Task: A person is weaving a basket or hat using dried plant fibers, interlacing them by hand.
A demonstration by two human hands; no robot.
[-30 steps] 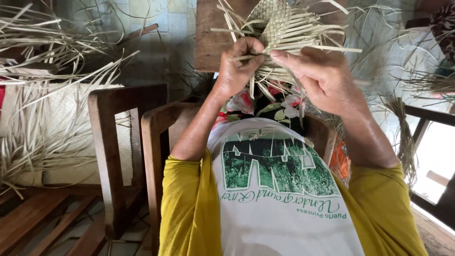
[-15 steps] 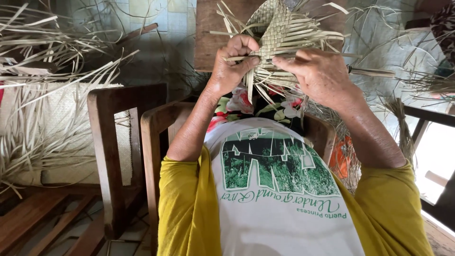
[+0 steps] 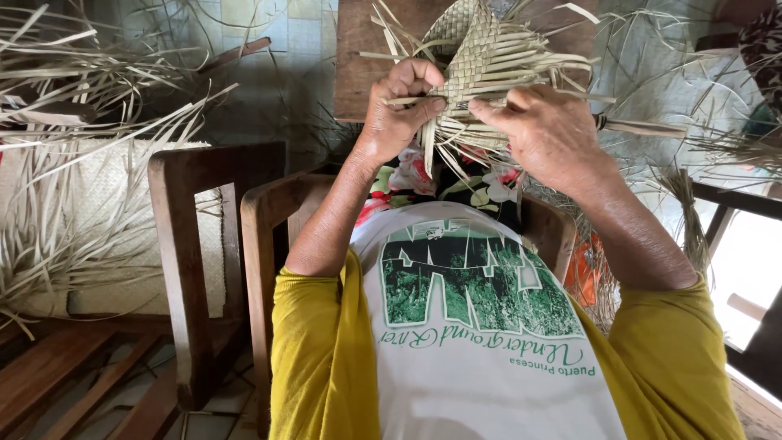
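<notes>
I hold a partly woven piece of pale dried palm-leaf strips [image 3: 476, 41] in front of my chest, with loose strip ends fanning out to the sides and downward. My left hand [image 3: 399, 110] pinches a strip at the piece's lower left edge, fingers curled closed on it. My right hand [image 3: 554, 134] grips the lower right edge, its fingers pressed on the weave and nearly touching the left fingertips. Below them are my yellow sleeves and a white shirt with a green print.
A brown wooden chair [image 3: 183, 244] stands to my left, with a curved wooden armrest [image 3: 265, 236] beside me. Loose dried leaf strips [image 3: 73, 122] lie piled over a woven mat [image 3: 98, 212] at the left. A wooden board [image 3: 362, 49] lies beyond my hands, more strips [image 3: 692, 204] at the right.
A long strip that stuck out to the right has been drawn into the weave. Both hands have closed in toward the piece's middle, fingertips now almost meeting.
</notes>
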